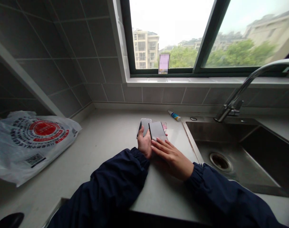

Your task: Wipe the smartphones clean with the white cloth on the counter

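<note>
My left hand (144, 144) is wrapped round a flat grey slab with a dark edge, which looks like a smartphone (157, 129). The thumb points up along its left side. Across the slab's lower end lie the stretched fingers of my right hand (171, 158), touching its face. Behind my left thumb, a second phone-shaped slab (145, 123) with a pale rim rests on the counter. Just past the held phone, a clear item with a pink patch (164, 126) shows in part; its kind cannot be made out.
A white plastic bag (47, 133) with red print lies on the left of the white counter (106, 133). A small tube (174, 115) lies near the steel sink (232, 177). A chrome faucet (239, 88) arches over the sink. Behind is a window (168, 38).
</note>
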Demonstrator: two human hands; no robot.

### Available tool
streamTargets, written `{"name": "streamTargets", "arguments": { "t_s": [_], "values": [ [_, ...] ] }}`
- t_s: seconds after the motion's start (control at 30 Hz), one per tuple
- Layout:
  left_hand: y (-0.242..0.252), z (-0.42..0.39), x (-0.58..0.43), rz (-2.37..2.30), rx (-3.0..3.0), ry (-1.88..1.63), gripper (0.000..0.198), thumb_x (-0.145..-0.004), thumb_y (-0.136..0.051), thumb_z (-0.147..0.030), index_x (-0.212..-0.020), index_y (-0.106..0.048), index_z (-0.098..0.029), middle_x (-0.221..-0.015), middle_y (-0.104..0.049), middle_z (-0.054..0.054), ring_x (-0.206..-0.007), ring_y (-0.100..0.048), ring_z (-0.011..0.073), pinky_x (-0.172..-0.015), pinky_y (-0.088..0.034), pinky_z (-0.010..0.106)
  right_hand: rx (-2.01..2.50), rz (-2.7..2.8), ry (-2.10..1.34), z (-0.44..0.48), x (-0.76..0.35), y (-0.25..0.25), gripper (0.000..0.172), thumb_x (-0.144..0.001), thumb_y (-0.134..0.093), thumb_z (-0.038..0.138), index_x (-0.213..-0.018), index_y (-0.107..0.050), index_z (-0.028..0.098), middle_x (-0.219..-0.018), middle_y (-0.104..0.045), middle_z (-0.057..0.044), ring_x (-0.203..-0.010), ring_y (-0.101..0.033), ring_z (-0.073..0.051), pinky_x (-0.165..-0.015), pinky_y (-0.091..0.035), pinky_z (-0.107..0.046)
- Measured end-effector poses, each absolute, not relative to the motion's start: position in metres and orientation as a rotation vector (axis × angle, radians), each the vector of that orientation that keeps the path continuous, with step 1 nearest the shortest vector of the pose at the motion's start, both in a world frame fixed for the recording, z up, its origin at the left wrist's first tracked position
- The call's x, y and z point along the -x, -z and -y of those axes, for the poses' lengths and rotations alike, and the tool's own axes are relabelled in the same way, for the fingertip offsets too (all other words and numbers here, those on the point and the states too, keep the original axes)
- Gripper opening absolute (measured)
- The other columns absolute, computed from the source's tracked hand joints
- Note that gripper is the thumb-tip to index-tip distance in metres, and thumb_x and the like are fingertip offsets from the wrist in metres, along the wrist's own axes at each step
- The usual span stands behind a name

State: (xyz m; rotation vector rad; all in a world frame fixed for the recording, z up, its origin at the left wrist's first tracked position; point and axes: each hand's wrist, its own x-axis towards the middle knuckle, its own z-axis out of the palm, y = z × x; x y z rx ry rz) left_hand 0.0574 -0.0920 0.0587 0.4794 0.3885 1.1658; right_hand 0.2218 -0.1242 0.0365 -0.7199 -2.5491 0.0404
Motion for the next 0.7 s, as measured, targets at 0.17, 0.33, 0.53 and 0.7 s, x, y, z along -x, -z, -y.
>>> {"name": "streamTargets", "arguments": {
  "t_s": [0.17, 0.33, 0.53, 0.7],
  "values": [
    [-0.06, 0.094, -0.064, -0.351, -0.527, -1.215, 0.085, -0.087, -0.047, -0.073, -0.149, -0.048, -0.015, -0.134, -0.066, 0.019, -0.123, -0.063, 0.037, -0.113, -0.042, 0.054, 0.771, 2.438, 0.028, 0.115, -0.228, -0.029, 0.065, -0.095, -0.045, 0.001, -0.157, -0.044, 0.02, -0.159, -0.047, -0.014, -0.151, -0.04, -0.031, -0.118, -0.044, -0.056],
    [-0.058, 0.094, -0.065, -0.335, -0.571, -1.231, 0.081, -0.09, -0.047, -0.07, -0.148, -0.05, -0.015, -0.132, -0.067, 0.018, -0.126, -0.062, 0.0362, -0.115, -0.04, 0.053, 0.78, 2.312, 0.01, 0.114, -0.228, -0.03, 0.063, -0.097, -0.045, 0.002, -0.157, -0.044, 0.023, -0.157, -0.049, -0.014, -0.147, -0.046, -0.028, -0.119, -0.045, -0.052],
    [-0.049, 0.09, -0.058, -0.3, -0.492, -1.158, 0.067, -0.096, -0.042, -0.066, -0.149, -0.045, -0.025, -0.116, -0.07, 0.012, -0.102, -0.07, 0.0273, -0.099, -0.051, 0.049, 0.771, 2.163, -0.095, 0.116, -0.228, -0.039, 0.057, -0.1, -0.045, 0.005, -0.153, -0.051, 0.024, -0.152, -0.057, -0.011, -0.143, -0.052, -0.025, -0.118, -0.047, -0.049],
    [-0.051, 0.091, -0.053, -0.361, -0.44, -1.178, 0.056, -0.095, -0.052, -0.054, -0.145, -0.042, -0.031, -0.111, -0.069, 0.009, -0.088, -0.072, 0.0231, -0.088, -0.056, 0.044, 0.821, 1.982, -0.198, 0.118, -0.231, -0.047, 0.054, -0.099, -0.049, 0.007, -0.149, -0.055, 0.026, -0.147, -0.063, -0.009, -0.136, -0.06, -0.023, -0.116, -0.05, -0.044]
  ]
}}
